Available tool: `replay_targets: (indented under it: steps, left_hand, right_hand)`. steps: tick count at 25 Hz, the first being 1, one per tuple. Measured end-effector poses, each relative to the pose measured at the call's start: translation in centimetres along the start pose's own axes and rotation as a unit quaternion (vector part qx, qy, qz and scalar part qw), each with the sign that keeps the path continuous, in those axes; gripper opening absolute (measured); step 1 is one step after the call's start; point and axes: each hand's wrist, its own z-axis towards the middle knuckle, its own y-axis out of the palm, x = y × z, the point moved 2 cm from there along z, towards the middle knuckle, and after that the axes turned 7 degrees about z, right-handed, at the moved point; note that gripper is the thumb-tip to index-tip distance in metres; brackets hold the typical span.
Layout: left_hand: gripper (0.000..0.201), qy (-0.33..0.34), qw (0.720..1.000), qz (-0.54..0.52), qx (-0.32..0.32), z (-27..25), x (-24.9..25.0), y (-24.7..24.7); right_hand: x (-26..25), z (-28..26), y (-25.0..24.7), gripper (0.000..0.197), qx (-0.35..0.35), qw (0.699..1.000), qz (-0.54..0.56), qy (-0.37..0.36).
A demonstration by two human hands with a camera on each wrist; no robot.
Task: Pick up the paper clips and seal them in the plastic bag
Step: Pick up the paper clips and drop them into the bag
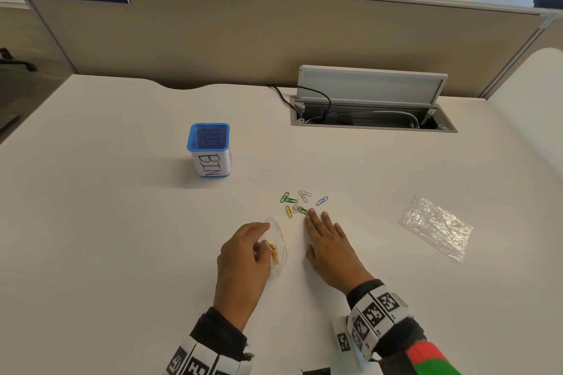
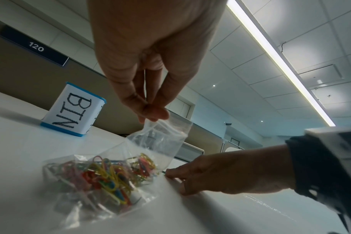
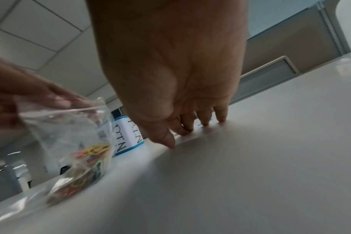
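Nearest, the left hand [image 1: 243,256] pinches the mouth of the plastic bag [image 2: 102,178], already part-filled with coloured clips and resting on the desk [image 1: 122,253]; just beyond, the right hand [image 1: 330,245] lies flat, fingers straight, touching the loose paper clips [image 1: 297,202]; collecting is under way, I'd say; next it must gather them toward the bag; farther off stands a blue bin [image 1: 209,151].

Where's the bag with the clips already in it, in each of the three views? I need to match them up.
Head: bag with clips low centre, pinched at its top by the left hand.
Left wrist: bag with clips lower centre on the table, left hand fingers pinching its top.
Right wrist: bag with clips at left, blurred.
Shared landmark: the blue BIN box behind it.
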Motion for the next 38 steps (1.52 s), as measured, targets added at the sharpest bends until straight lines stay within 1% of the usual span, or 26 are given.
replay_targets:
  steps: [3, 6, 7, 8, 11, 12, 15, 16, 18, 19, 20, 22, 24, 25, 26, 27, 28, 29, 30, 31, 33, 34, 35, 36, 37, 38]
  left_hand:
    - [0.032, 0.001, 1.000, 0.003, -0.001, -0.2, 0.1, 0.0]
    - [0.032, 0.000, 1.000, 0.005, -0.003, -0.4, 0.1, -0.1]
    - [0.032, -0.002, 1.000, 0.003, -0.005, -0.5, 0.1, -0.1]
    - [0.033, -0.004, 1.000, 0.002, -0.006, -0.6, 0.1, -0.2]
    - [0.033, -0.004, 1.000, 0.006, -0.007, -0.7, 0.1, -0.4]
    - [0.033, -0.004, 1.000, 0.007, -0.005, -0.7, 0.0, -0.5]
    - [0.032, -0.001, 1.000, 0.009, 0.007, -0.6, -0.1, -0.5]
    - [0.031, 0.002, 1.000, 0.009, 0.008, -0.6, -0.1, -0.4]
    - [0.032, 0.007, 1.000, 0.008, 0.007, -0.6, 0.1, -0.1]
    - [0.032, 0.009, 1.000, 0.008, 0.005, -0.7, 0.3, -0.1]
    - [0.032, 0.012, 1.000, 0.007, 0.003, -0.7, 0.5, 0.1]
    - [0.032, 0.017, 1.000, 0.008, -0.001, -0.8, 0.7, 0.3]
    - [0.032, 0.020, 1.000, 0.008, -0.004, -0.9, 0.6, 0.4]
    - [0.032, 0.022, 1.000, 0.010, -0.004, -0.9, 0.6, 0.4]
    - [0.032, 0.024, 1.000, 0.012, -0.004, -1.0, 0.6, 0.3]
    - [0.032, 0.026, 1.000, 0.013, -0.003, -1.0, 0.6, 0.2]
    - [0.031, 0.027, 1.000, 0.011, -0.001, -1.1, 0.6, 0.1]
    - [0.031, 0.026, 1.000, 0.008, 0.000, -1.1, 0.6, 0.0]
    - [0.031, 0.024, 1.000, 0.007, 0.001, -1.1, 0.6, -0.1]
    - [0.031, 0.023, 1.000, 0.007, 0.002, -1.1, 0.6, -0.2]
    - [0.031, 0.022, 1.000, 0.007, 0.004, -1.1, 0.4, -0.3]
    - [0.031, 0.021, 1.000, 0.007, 0.002, -1.1, 0.4, -0.3]
    - [0.032, 0.019, 1.000, 0.008, -0.001, -1.1, 0.3, -0.2]
    - [0.032, 0.015, 1.000, 0.007, -0.004, -1.1, 0.3, -0.1]
    - [0.033, 0.011, 1.000, 0.006, -0.008, -1.1, 0.4, -0.1]
    - [0.033, 0.009, 1.000, 0.004, -0.011, -1.1, 0.5, 0.0]
  right_hand:
    - [-0.5, -0.9, 0.1, 0.054, 0.027, 0.999, 0.027, -0.007]
    - [-0.8, 0.4, -1.0, 0.052, 0.088, 0.994, 0.069, -0.003]
    - [-0.9, 1.1, -1.3, 0.054, 0.090, 0.993, 0.071, -0.011]
    - [-1.0, 1.7, -1.3, 0.056, 0.076, 0.995, 0.063, -0.025]
    - [-1.7, 2.5, -0.8, 0.059, 0.003, 0.999, 0.023, -0.050]
    - [-1.9, 2.3, -0.6, 0.058, 0.002, 0.998, 0.018, -0.055]
    - [-2.0, 0.9, -0.3, 0.054, 0.054, 0.996, 0.026, -0.061]
    - [-1.9, 0.4, -0.1, 0.051, 0.076, 0.995, 0.028, -0.060]
    - [-1.9, -0.6, 0.2, 0.034, 0.117, 0.991, -0.007, -0.066]
    - [-2.1, -1.0, 0.3, 0.023, 0.121, 0.990, -0.028, -0.062]
    - [-2.0, -1.4, 0.3, 0.021, 0.124, 0.990, -0.033, -0.057]
    - [-1.9, -2.0, 0.1, 0.038, 0.128, 0.989, -0.056, -0.049]
    - [-1.8, -2.1, 0.2, 0.043, 0.138, 0.988, -0.056, -0.042]
    - [-1.9, -2.2, 0.0, 0.040, 0.134, 0.989, -0.046, -0.036]
    - [-1.8, -2.1, -0.1, 0.033, 0.128, 0.991, -0.026, -0.027]
    - [-1.6, -2.0, -0.3, 0.022, 0.127, 0.992, -0.001, -0.009]
    - [-1.0, -1.7, -0.4, 0.012, 0.132, 0.991, 0.032, 0.008]
    - [-0.7, -1.7, -0.8, 0.012, 0.123, 0.987, 0.099, 0.037]
    - [-0.4, -1.7, -1.2, 0.013, 0.127, 0.973, 0.179, 0.066]
    - [-0.1, -1.9, -1.8, 0.012, 0.145, 0.947, 0.271, 0.097]
    - [-0.2, -2.6, -2.8, 0.007, 0.181, 0.866, 0.450, 0.120]
    - [-0.6, -3.0, -3.5, 0.006, 0.176, 0.821, 0.532, 0.110]
    - [-1.2, -3.3, -4.1, 0.008, 0.165, 0.783, 0.592, 0.094]
    - [-2.1, -3.5, -4.8, 0.010, 0.153, 0.758, 0.630, 0.074]
    - [-3.0, -3.6, -5.4, 0.012, 0.144, 0.751, 0.642, 0.054]
    - [-3.9, -3.6, -5.8, 0.013, 0.134, 0.760, 0.636, 0.036]
